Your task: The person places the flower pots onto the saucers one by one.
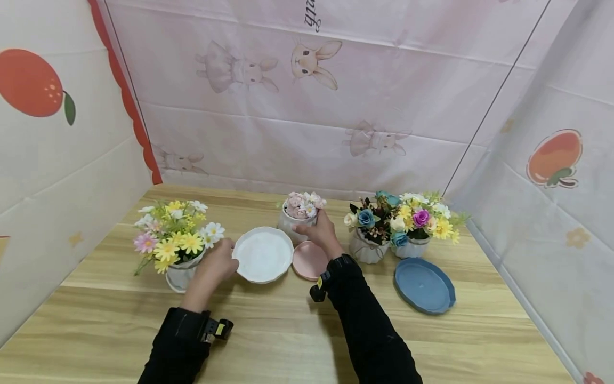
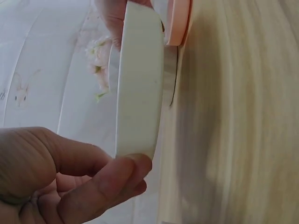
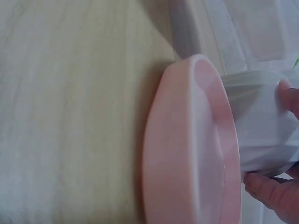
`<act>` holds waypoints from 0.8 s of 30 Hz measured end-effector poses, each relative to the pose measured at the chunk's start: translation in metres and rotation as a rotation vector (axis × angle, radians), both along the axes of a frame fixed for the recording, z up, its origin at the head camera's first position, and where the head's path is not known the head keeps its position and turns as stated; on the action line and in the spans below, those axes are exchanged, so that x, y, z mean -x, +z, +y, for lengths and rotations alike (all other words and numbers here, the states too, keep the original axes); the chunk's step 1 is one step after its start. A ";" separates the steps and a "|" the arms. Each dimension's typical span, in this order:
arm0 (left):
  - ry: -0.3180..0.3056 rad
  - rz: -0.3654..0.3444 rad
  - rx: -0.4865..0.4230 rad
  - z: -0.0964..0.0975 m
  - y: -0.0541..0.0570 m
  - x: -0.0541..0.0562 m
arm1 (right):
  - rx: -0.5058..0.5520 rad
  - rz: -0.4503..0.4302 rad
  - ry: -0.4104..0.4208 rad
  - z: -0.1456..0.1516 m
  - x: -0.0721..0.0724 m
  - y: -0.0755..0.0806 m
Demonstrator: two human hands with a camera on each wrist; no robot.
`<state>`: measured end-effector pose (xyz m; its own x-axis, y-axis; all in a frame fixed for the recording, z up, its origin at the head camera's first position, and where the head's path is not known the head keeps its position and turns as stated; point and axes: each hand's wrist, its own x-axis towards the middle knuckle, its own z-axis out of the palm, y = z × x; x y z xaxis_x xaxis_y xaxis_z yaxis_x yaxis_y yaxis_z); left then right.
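Observation:
My left hand (image 1: pixel 215 269) pinches the rim of a round white saucer (image 1: pixel 264 255) between thumb and fingers. In the left wrist view the saucer (image 2: pixel 139 84) shows edge-on, with a shadow on the wood beneath it. My right hand (image 1: pixel 322 236) grips a small white flowerpot (image 1: pixel 287 226) with pale pink flowers (image 1: pixel 301 206), thumb and fingers on opposite sides in the right wrist view. A pink saucer (image 1: pixel 307 261) lies on the table just in front of this pot, partly hidden by my right wrist. In the right wrist view the pink saucer (image 3: pixel 170 149) covers part of the pot.
Left of my left hand stands a white pot with yellow and white daisies (image 1: pixel 179 237). Two more potted arrangements, one with blue roses (image 1: pixel 367 220) and one with a purple flower (image 1: pixel 421 218), stand at the right. A blue saucer (image 1: pixel 425 286) lies before them.

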<state>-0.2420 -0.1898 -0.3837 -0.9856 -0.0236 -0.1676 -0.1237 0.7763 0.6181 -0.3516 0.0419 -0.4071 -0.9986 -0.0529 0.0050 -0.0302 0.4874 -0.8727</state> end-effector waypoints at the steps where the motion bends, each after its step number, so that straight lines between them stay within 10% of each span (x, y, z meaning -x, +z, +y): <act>1: 0.009 0.002 0.012 0.000 -0.001 0.001 | 0.001 -0.003 0.002 0.000 0.000 0.000; 24: 0.051 -0.011 0.170 0.001 -0.020 0.009 | 0.027 -0.022 -0.027 -0.005 0.002 -0.005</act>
